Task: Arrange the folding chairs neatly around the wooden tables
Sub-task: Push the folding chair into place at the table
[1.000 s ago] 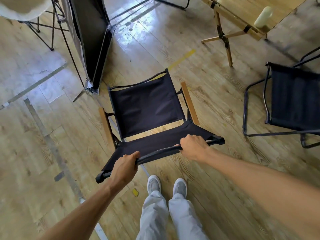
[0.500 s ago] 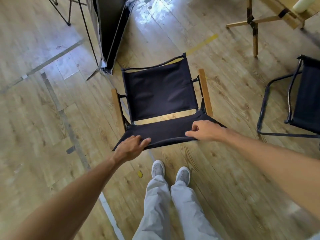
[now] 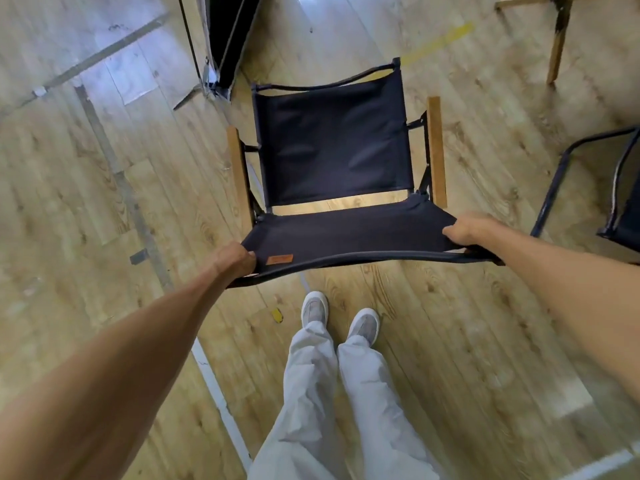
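A black fabric folding chair (image 3: 334,143) with wooden armrests stands open on the wooden floor right in front of me. My left hand (image 3: 232,258) grips the left end of the chair's near fabric edge, fingers curled over it. My right hand (image 3: 467,229) grips the right end of the same edge. A small orange label (image 3: 280,259) sits on that fabric near my left hand. A second black folding chair (image 3: 620,188) stands at the right edge of the view. Only the wooden legs of a table (image 3: 557,46) show at the top right.
A black panel on a thin metal stand (image 3: 225,39) leans at the top, just behind the chair's left side. Grey tape lines (image 3: 121,181) and a yellow tape strip (image 3: 440,39) mark the floor. My feet (image 3: 341,317) stand just below the chair.
My hands let go of the chair's black bar and now grip the two ends of its near fabric edge. The chair is closer and more square to me.
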`<state>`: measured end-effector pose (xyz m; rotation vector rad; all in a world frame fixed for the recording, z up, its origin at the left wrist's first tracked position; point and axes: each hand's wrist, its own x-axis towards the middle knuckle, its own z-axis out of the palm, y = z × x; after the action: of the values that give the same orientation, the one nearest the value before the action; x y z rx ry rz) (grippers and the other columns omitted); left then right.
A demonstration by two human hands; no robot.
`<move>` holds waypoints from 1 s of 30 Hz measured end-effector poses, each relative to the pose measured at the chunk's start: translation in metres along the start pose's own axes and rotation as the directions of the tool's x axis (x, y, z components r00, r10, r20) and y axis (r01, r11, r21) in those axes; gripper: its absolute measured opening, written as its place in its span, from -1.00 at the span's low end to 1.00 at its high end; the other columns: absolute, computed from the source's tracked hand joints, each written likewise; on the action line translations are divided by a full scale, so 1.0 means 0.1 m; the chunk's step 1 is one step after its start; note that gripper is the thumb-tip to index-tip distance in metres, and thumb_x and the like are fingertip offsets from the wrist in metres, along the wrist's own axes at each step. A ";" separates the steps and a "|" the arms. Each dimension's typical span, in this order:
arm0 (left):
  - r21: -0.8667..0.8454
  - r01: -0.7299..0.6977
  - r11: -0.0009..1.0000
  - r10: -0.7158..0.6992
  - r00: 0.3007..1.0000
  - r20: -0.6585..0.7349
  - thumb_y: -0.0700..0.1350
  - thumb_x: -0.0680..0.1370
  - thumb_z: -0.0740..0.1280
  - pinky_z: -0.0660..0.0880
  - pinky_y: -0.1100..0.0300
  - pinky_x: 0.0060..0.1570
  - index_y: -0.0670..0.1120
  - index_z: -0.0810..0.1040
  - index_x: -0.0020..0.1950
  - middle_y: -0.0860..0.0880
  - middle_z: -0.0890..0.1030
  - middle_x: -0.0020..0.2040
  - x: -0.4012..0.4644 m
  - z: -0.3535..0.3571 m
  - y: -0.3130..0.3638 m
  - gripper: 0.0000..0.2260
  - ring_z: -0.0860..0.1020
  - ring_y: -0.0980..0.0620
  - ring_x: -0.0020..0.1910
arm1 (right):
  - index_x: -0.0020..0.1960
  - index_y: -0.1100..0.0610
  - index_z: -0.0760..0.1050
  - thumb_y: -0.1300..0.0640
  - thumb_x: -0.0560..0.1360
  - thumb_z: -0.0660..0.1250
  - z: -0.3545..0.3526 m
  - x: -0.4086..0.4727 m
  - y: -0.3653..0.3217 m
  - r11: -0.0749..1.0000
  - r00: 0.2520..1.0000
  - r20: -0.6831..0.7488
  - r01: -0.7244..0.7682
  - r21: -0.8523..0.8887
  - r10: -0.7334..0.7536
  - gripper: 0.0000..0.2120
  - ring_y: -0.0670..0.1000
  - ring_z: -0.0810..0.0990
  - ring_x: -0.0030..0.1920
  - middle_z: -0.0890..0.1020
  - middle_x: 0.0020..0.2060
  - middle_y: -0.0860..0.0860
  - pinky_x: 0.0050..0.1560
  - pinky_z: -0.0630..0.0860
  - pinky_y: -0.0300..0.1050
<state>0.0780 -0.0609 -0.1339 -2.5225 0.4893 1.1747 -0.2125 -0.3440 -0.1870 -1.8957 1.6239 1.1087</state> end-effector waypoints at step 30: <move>0.564 -0.395 0.725 0.570 0.803 -0.171 -0.06 0.57 0.18 0.42 0.11 -0.27 -0.19 0.53 0.09 -0.18 0.62 -0.04 1.40 -3.10 2.87 -0.75 0.53 -0.14 -0.21 | 0.50 0.26 0.24 0.03 0.62 0.19 -0.90 0.57 -0.15 0.488 0.840 0.319 -0.521 0.700 0.439 -0.48 0.27 0.48 0.28 0.41 0.37 0.25 0.20 0.47 -0.01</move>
<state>0.2463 -0.4703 -0.0923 -2.1622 1.4331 0.6128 -0.1707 -0.4428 -0.1794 -0.8115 2.1666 0.4752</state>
